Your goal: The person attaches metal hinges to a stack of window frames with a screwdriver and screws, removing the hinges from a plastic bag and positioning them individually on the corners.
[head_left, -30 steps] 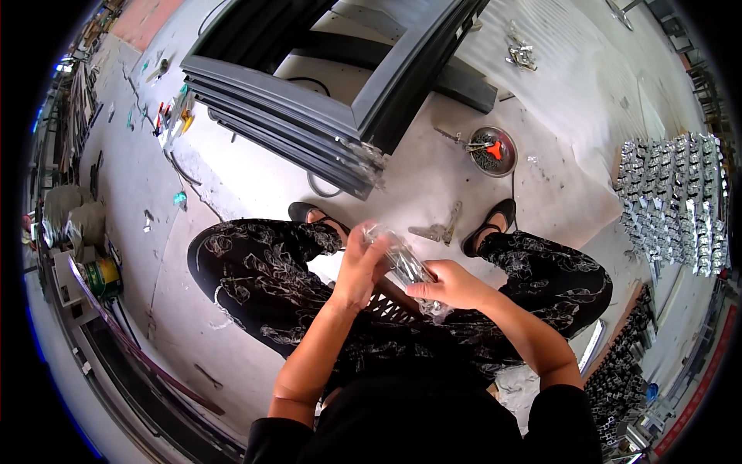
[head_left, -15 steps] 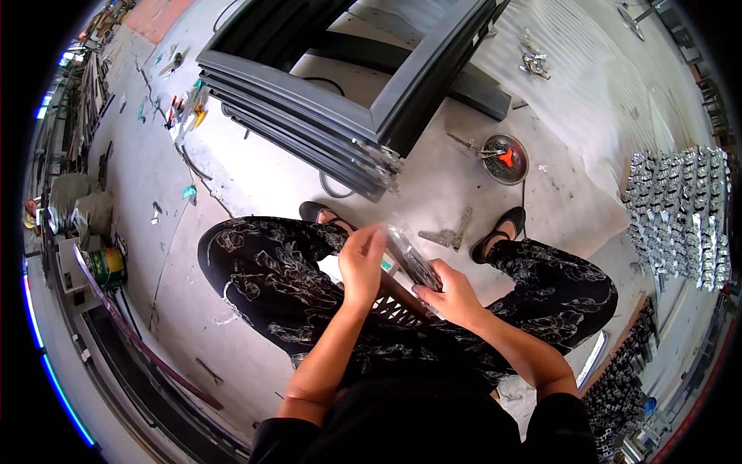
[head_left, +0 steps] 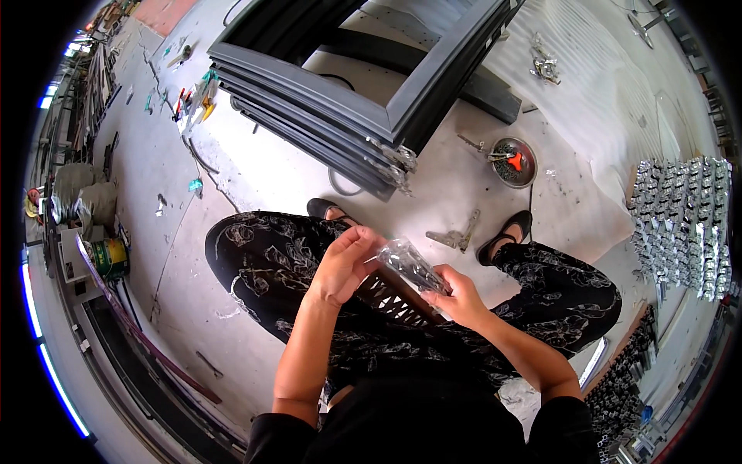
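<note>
My right hand [head_left: 457,295] grips a clear plastic bag [head_left: 410,264] by its lower right end. Long, thin, greyish pieces show through the film, but their exact kind cannot be made out. At the bag's other end is my left hand [head_left: 348,263], its fingers curled and drawn together by the film's edge. The bag is held slanted over my lap, above a brown slatted seat edge [head_left: 394,298] between my knees.
Dark grey frames [head_left: 309,93] lie stacked ahead. A metal bowl [head_left: 527,174] holds small parts and an orange piece. Flat metal hinge-like arms [head_left: 456,233] lie between my feet. Stacked silvery parts [head_left: 680,228] stand at right; hand tools [head_left: 197,104] lie at far left.
My left hand has moved left and slightly down from the bag's upper end. The bag shows wider and clearer now, still in my right hand. The view has shifted slightly.
</note>
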`<state>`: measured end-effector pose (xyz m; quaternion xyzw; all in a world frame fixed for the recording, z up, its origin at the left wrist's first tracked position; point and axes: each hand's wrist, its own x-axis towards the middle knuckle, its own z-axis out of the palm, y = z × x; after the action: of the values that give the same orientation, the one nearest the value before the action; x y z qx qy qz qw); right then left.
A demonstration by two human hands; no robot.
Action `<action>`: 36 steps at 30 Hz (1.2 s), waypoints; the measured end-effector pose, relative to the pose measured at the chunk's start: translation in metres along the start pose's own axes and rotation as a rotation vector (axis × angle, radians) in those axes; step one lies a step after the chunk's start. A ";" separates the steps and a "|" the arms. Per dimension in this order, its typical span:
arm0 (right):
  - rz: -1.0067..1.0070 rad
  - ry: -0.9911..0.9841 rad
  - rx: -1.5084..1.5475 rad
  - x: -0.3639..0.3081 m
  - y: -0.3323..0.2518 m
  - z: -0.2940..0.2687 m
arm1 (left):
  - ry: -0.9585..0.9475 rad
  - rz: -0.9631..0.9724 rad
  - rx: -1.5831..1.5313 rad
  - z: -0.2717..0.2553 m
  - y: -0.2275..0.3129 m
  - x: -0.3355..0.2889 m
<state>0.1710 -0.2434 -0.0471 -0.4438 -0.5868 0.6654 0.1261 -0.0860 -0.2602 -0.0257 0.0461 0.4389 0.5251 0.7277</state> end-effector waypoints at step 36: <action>-0.373 -0.026 -0.459 0.032 -0.051 0.003 | -0.083 0.243 0.704 -0.009 -0.065 -0.021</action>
<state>0.1320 -0.2088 -0.0159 -0.3366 -0.7949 0.4864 0.1351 -0.0466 -0.3098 -0.0531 0.3663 0.5540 0.4223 0.6169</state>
